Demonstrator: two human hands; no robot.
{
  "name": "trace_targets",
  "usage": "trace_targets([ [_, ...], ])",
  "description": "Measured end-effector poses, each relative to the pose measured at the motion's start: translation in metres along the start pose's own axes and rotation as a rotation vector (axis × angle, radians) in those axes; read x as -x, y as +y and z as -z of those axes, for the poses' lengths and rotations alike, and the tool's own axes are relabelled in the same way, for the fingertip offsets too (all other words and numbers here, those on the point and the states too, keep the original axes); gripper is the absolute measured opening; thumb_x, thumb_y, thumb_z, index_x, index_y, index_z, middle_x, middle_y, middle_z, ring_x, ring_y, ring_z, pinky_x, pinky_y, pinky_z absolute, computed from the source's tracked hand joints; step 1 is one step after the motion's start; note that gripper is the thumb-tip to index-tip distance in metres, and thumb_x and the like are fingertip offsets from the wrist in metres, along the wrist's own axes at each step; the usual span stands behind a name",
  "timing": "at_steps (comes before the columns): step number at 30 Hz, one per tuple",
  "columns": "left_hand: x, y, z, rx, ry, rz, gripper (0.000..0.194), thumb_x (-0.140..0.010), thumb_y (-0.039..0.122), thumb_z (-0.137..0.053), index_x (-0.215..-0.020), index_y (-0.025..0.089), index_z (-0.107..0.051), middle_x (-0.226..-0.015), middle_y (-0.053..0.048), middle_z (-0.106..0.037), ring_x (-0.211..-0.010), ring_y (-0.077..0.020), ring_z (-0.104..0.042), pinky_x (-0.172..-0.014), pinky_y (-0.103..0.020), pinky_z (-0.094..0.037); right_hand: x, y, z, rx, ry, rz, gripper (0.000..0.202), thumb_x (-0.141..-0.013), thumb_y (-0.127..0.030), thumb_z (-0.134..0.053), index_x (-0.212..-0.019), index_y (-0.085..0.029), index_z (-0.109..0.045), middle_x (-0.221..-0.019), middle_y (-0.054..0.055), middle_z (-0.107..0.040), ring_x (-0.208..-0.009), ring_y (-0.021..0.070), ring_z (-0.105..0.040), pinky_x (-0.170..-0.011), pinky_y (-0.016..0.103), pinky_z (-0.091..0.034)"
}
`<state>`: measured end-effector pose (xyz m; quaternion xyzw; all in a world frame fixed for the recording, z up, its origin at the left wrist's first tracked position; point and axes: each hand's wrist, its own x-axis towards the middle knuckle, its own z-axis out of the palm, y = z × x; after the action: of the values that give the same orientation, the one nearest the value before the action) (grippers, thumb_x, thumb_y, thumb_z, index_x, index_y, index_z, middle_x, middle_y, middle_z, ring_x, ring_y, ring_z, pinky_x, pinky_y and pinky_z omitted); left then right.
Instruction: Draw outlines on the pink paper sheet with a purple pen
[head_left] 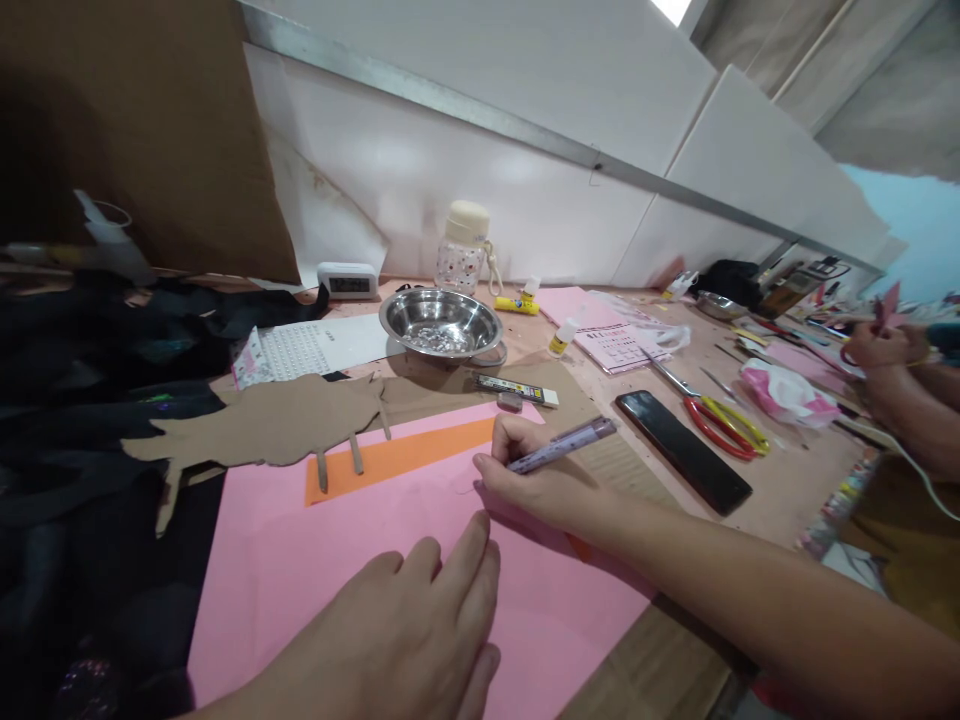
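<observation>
My right hand [536, 475] grips a pen [566, 444] with a patterned, purplish barrel. Its tip is hidden behind my fingers, close to a faint curved line on a pink sheet of paper [277, 590]. Flat on the same sheet rests my left hand [427, 620], fingers stretched out and holding nothing. An orange paper strip [412, 455] lies across the upper part of the pink sheet. Over its left end reach the legs of a brown cardboard animal cutout [262, 425]. An eraser [510, 401] sits just above the sheet's top edge.
Behind stand a metal bowl [442, 325] with small pieces, a bottle [463, 245] and a digital clock [347, 281]. To the right lie a phone [682, 450], scissors [724, 425] and a small glue bottle [562, 338]. Black fabric [90, 400] covers the left. Another person's hands [885, 345] are at far right.
</observation>
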<state>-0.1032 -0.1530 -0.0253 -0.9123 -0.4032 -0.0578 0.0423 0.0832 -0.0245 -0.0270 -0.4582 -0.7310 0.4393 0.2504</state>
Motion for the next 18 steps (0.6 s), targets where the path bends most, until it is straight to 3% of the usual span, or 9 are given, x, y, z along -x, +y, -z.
trace_targets([
  [8, 0.0, 0.0, 0.0, -0.028, 0.003, 0.003, 0.049, -0.112, 0.028, -0.036, -0.152, 0.011, -0.058, -0.155, -0.018, -0.063, -0.095, -0.0275, -0.075, -0.066, -0.038, -0.056, -0.004, 0.0, 0.003, 0.15, 0.085, 0.084, 0.031, -0.089, -0.032, -0.066, -0.07, -0.025, -0.043, -0.064, -0.005, -0.048, -0.059, 0.0145, -0.046, -0.054, 0.029, -0.034],
  [15, 0.004, 0.001, 0.001, 0.007, 0.002, 0.007, 0.048, -0.111, 0.03, -0.043, -0.152, 0.012, -0.058, -0.153, -0.019, -0.064, -0.094, -0.0268, -0.074, -0.066, -0.037, -0.054, 0.006, -0.008, 0.0, -0.095, -0.073, -0.048, 0.034, -0.089, -0.037, -0.075, -0.074, -0.025, -0.047, -0.064, -0.007, -0.048, -0.06, 0.0135, -0.045, -0.055, 0.028, -0.037],
  [18, 0.003, 0.001, 0.002, -0.002, -0.003, -0.001, 0.047, -0.111, 0.029, -0.04, -0.151, 0.012, -0.059, -0.153, -0.018, -0.065, -0.092, -0.0265, -0.074, -0.064, -0.037, -0.054, 0.007, -0.01, -0.001, -0.133, -0.083, -0.071, 0.033, -0.089, -0.037, -0.075, -0.076, -0.025, -0.047, -0.065, -0.007, -0.049, -0.06, 0.0133, -0.046, -0.056, 0.028, -0.038],
])
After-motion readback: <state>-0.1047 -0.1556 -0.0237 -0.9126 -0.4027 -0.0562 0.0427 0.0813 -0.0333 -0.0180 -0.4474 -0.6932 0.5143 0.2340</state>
